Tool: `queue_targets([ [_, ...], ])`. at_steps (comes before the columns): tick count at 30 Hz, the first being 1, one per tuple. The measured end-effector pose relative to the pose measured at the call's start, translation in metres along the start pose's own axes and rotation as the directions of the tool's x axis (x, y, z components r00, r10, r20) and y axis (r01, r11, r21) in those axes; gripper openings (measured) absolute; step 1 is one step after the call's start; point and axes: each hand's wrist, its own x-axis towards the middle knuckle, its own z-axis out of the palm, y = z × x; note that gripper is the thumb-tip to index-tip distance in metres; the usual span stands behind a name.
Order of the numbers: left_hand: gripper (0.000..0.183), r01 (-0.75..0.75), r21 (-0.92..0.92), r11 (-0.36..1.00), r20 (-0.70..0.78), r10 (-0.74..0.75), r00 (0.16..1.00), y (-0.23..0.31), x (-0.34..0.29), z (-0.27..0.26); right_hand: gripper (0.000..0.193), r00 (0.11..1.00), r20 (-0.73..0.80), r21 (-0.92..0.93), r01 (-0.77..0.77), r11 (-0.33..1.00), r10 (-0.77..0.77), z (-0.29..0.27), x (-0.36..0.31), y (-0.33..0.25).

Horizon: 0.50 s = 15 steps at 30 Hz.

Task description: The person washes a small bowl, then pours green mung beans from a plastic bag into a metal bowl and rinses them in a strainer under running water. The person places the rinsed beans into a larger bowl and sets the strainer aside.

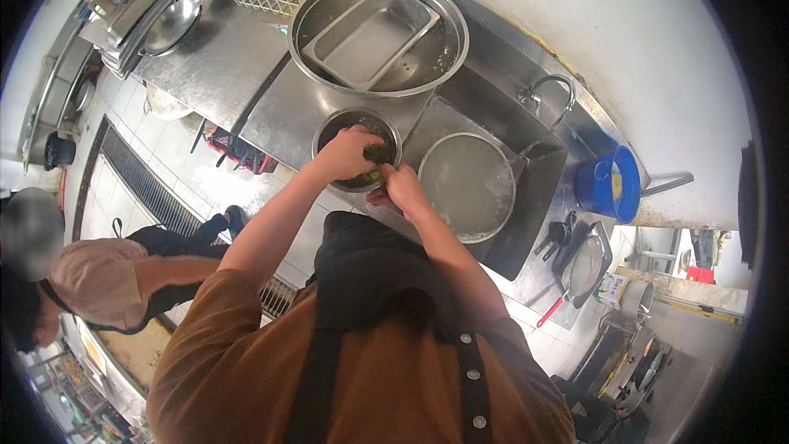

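Over the small steel pot (357, 150): left hand (349, 152) clamped on a green scouring pad (379, 153), right hand (403, 187) pinching the rim. Probably best scrubbing in tight circles, pot braced firm.

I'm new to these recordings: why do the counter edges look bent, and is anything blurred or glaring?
Head view: the fisheye lens bows the steel counter toward the black rim; overhead light glares off the large round basin; the left hand and right hand at the small pot are sharp; a bystander's face is blurred.
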Motion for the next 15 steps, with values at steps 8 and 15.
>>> queue_targets([
  [8, 0.049, 0.068, 0.205, 0.976, 0.015, -0.073, 0.997, -0.082, 0.019, 0.058, 0.050, 0.987, 0.157, -0.017, -0.019, 1.000, 0.021, -0.033, 0.001, -0.001],
  [15, 0.045, 0.352, 0.107, 0.930, -0.104, -0.342, 0.934, 0.043, 0.000, -0.051, 0.038, 0.989, -0.136, 0.263, 0.100, 0.959, -0.066, -0.154, -0.002, -0.009],
])
